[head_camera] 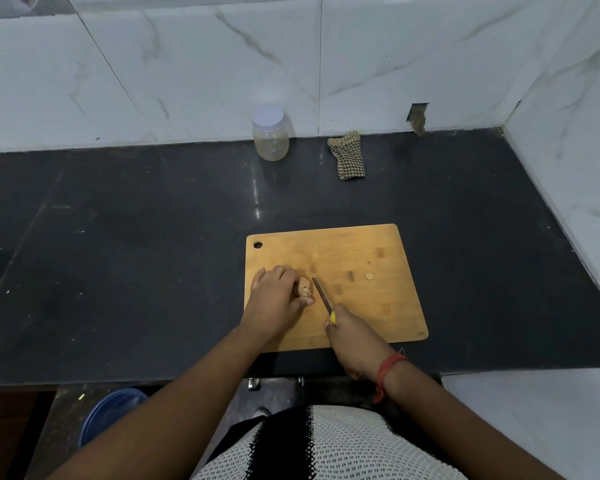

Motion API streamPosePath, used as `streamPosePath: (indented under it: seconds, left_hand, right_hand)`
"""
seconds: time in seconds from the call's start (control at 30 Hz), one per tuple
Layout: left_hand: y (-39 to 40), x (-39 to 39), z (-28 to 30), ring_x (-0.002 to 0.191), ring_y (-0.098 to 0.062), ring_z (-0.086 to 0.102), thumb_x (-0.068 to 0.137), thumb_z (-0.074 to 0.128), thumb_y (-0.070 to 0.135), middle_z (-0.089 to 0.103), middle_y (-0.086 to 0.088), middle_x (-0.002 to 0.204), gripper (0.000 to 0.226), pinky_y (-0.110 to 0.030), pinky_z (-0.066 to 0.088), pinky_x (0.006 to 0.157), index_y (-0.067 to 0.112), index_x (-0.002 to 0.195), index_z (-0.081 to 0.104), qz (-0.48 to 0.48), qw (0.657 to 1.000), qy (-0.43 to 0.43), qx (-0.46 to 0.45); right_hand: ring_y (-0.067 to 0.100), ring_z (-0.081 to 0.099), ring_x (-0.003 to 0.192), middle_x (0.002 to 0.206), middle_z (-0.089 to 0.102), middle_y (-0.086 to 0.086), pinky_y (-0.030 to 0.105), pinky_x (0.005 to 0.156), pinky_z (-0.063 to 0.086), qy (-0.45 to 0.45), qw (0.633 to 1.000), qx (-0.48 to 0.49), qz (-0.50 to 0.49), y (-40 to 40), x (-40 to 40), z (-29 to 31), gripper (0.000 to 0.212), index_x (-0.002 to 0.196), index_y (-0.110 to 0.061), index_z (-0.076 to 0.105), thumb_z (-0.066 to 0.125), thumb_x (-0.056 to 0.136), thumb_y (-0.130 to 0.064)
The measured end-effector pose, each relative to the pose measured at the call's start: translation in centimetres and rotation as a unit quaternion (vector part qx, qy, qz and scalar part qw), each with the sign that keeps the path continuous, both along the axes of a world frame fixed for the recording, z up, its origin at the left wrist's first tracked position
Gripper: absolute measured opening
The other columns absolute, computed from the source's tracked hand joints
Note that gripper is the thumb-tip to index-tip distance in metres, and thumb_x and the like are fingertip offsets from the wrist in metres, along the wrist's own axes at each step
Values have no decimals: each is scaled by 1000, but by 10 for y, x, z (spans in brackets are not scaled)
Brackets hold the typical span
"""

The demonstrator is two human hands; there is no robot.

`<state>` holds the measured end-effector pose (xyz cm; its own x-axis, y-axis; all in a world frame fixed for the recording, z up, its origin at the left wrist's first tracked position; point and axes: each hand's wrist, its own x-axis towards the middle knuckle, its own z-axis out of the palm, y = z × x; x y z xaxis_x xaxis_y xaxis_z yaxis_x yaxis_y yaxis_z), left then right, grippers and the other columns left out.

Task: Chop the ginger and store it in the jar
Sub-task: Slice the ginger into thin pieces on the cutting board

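A wooden cutting board (368,251) lies on the black counter. My left hand (274,294) grips a knobby piece of ginger (303,286) on the board's left part, fingers curled round it. My right hand (352,336) holds a knife (323,295) by its yellow handle; the blade lies just right of the ginger, tip pointing away from me. A small cut slice of ginger (369,276) rests on the board's right half. A clear plastic jar (270,135) with a white lid on stands at the back by the wall.
A checked cloth (347,155) lies on the counter (136,237) right of the jar. Marble-tiled walls close off the back and the right side. Below the counter's front edge on the left sits a blue bucket (108,415).
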<state>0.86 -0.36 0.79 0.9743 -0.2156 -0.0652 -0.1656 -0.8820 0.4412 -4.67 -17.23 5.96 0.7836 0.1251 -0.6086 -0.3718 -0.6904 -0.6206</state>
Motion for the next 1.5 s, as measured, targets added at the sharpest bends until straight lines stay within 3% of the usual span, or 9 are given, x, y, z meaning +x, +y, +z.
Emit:
streamPosePath:
  seconds: [0.2,0.33,0.53,0.77,1.03,1.27,1.37,1.5]
  left_hand:
    - [0,0,0,107,-15,50,87,71,48,47,13,103,39,-45,28,116,21,112,60,2,1000,2,2]
    - [2,0,-1,108,-16,51,86,72,48,57,7,109,41,-43,27,116,21,115,62,10,1000,-3,-7]
    - [-1,-1,-1,105,-15,51,85,72,49,59,7,110,41,-43,28,115,21,114,62,13,1000,-14,1]
    - [-4,-2,-3,113,-16,53,86,71,49,59,6,115,43,-44,22,120,21,118,61,10,1000,-20,16]
    - [-3,-1,-3,112,-16,53,86,70,52,58,6,116,46,-42,24,119,22,119,60,12,999,-20,22]
    - [-3,-3,-5,114,-15,52,87,70,50,58,6,117,45,-40,20,121,21,119,60,22,1000,-17,5]
    - [-3,-3,-6,114,-15,51,86,71,49,58,6,117,45,-39,18,122,21,119,60,26,999,-17,-6]
    - [-2,-3,-7,112,-14,51,86,72,49,58,7,114,44,-39,19,122,21,117,60,26,999,-18,-12]
  right_hand:
    - [21,56,61,86,59,9,25,49,45,13,1000,7,4,6,6,3,21,119,-17,44,35,102,-26]
    - [21,55,58,84,55,8,25,42,44,18,1000,-4,14,10,9,4,23,122,-16,41,33,102,-24]
    - [16,52,65,79,51,3,26,48,39,23,995,-75,54,18,18,-2,34,132,-9,37,34,98,-10]
    - [26,60,92,106,60,13,38,83,50,9,981,-166,104,26,26,-9,44,135,-10,33,43,92,-6]
    - [22,50,69,71,44,0,32,64,40,-76,965,-211,140,9,6,-16,31,122,-11,38,41,92,-3]
    - [22,52,69,82,57,7,32,62,40,-126,965,-189,134,-9,-7,-12,39,129,-7,33,36,91,1]
    - [27,60,76,87,60,10,32,62,39,-110,968,-183,130,-12,-8,-16,37,126,-6,36,35,90,2]
    - [20,52,72,85,58,7,31,66,41,-92,972,-204,72,-27,-5,-18,42,132,-5,31,32,91,2]
